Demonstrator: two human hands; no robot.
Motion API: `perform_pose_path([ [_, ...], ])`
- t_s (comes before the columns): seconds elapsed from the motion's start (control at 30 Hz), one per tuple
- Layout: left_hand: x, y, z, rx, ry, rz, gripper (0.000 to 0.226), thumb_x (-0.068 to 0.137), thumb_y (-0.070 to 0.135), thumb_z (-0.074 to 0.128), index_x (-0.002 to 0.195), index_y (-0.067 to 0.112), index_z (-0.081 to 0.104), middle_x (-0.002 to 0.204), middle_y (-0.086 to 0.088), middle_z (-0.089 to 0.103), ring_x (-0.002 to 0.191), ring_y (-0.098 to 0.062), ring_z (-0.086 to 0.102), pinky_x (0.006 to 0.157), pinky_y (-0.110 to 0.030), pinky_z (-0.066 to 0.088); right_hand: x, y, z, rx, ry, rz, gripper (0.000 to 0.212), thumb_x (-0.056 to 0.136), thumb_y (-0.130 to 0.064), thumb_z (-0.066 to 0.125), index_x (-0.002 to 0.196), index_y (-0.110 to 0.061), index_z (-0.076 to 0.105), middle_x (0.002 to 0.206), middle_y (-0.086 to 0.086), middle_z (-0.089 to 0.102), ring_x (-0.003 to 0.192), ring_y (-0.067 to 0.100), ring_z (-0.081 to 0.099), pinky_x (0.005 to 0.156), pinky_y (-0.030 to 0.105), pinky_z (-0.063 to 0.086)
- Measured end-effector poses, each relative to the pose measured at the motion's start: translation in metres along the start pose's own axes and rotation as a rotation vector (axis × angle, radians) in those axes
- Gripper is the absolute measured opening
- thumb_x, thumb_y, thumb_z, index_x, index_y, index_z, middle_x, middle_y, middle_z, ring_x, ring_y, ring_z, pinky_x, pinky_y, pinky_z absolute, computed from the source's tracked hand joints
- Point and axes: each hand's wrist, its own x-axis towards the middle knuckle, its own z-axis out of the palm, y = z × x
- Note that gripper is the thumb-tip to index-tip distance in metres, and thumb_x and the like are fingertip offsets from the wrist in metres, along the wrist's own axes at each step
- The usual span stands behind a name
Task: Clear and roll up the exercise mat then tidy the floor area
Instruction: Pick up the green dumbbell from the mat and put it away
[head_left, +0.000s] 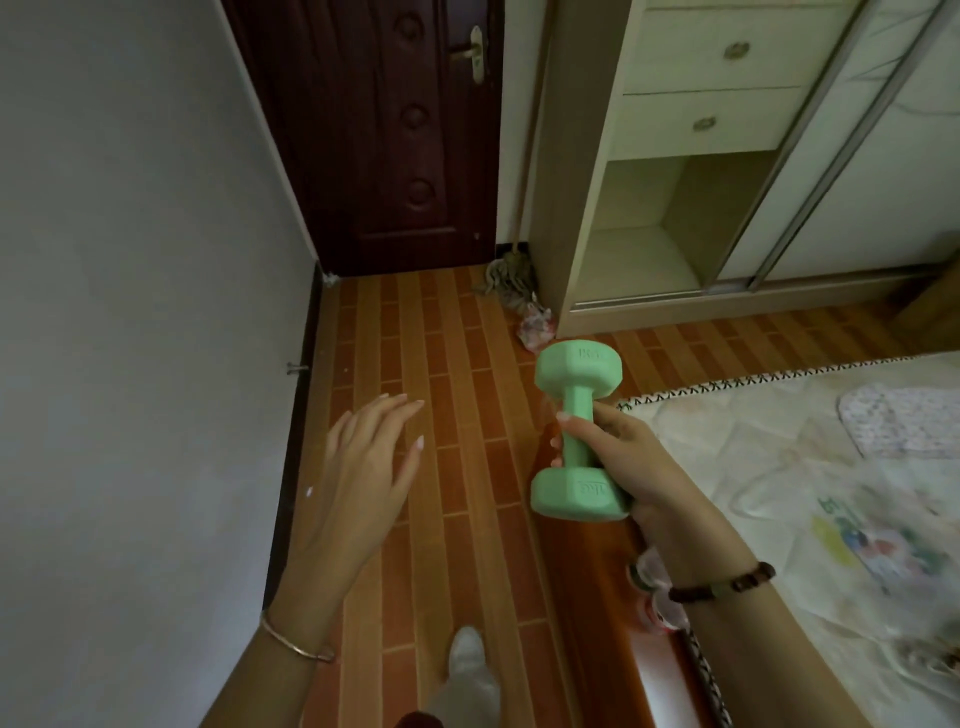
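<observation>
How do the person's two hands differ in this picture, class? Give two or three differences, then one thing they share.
The right hand is closed around the handle of a green dumbbell; the left hand holds nothing. The right hand's fingers are curled; the left hand's are spread open, palm down. The right wrist wears a dark beaded bracelet; the left, a thin metal bangle. Both are bare and raised above the wooden floor.

Dumbbell (576, 434): matt mint-green coating, smooth. Floor (441, 415): wood-look planks, slight sheen. Door (384, 130): dark carved wood, metal handle (470, 52). Bed cover (779, 467): quilted cloth. Wardrobe (691, 156): pale laminate, matt.
</observation>
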Motion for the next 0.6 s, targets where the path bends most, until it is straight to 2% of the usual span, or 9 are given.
perform_pose_path([
  [0.33, 0.168, -0.050, 0.009, -0.027, -0.004, 0.067, 0.039, 0.097, 0.030, 0.048, 0.136, 0.024, 0.049, 0.139, 0.005, 0.047, 0.135, -0.011, 0.035, 0.113, -0.048, 0.027, 0.139, -0.068, 0.020, 0.055, 0.012, -0.025, 0.027, 0.089, -0.016, 0.065, 0.112, -0.003, 0.060, 0.075, 0.012, 0.065, 0.064, 0.024, 0.062, 0.062, 0.034, 0.053],
  [0.6, 0.302, -0.080, 0.054, 0.007, -0.039, 0.118, 0.040, 0.097, 0.028, 0.049, 0.136, 0.023, 0.048, 0.139, 0.005, 0.047, 0.136, -0.011, 0.035, 0.116, -0.043, 0.022, 0.267, -0.107, 0.003, 0.034, 0.042, -0.041, 0.022, 0.089, -0.016, 0.065, 0.109, -0.007, 0.063, 0.077, 0.009, 0.065, 0.067, 0.024, 0.063, 0.065, 0.035, 0.052],
])
